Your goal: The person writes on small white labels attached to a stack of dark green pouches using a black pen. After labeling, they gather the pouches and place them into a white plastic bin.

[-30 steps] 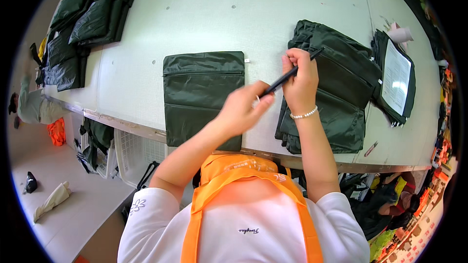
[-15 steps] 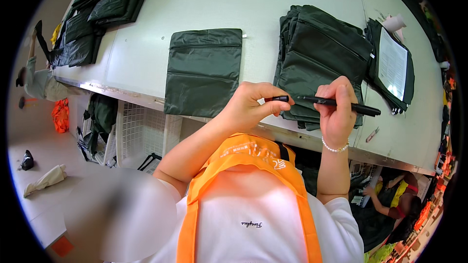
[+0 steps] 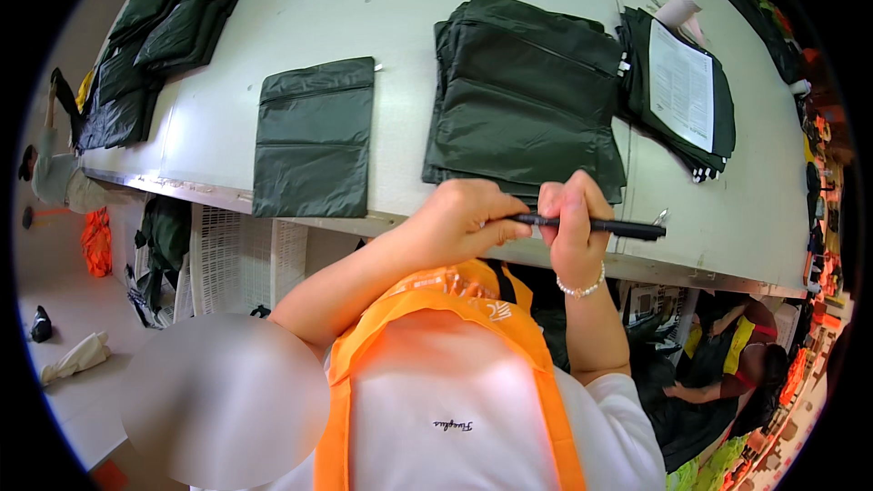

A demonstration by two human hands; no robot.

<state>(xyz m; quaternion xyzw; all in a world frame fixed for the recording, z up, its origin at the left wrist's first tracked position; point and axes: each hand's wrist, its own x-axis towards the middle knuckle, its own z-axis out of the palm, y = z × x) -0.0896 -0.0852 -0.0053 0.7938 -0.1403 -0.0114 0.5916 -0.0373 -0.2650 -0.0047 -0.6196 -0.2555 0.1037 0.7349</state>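
My right hand [image 3: 575, 227] grips a black marker pen [image 3: 632, 230] by its barrel, the rear end pointing right. Pinched in the fingers of my left hand [image 3: 466, 218] is its black cap [image 3: 527, 218], now meeting the pen's front end; whether it is fully seated I cannot tell. Both hands are in front of the table's near edge. Beyond them lies a stack of dark green fabric pouches with zips [image 3: 527, 100]. A single dark green pouch [image 3: 314, 141] lies flat to the left.
A printed sheet [image 3: 682, 86] rests on another dark green pile at the right, beside a white roll [image 3: 677, 11]. Small thread snips [image 3: 662, 216] lie near the table edge. More green goods [image 3: 150, 64] cover the far left. White crates [image 3: 241, 250] stand below; a co-worker [image 3: 741, 345] is lower right.
The gap between cap and pen has closed as my hands came together. The table things appear shifted left in the picture, with the view.
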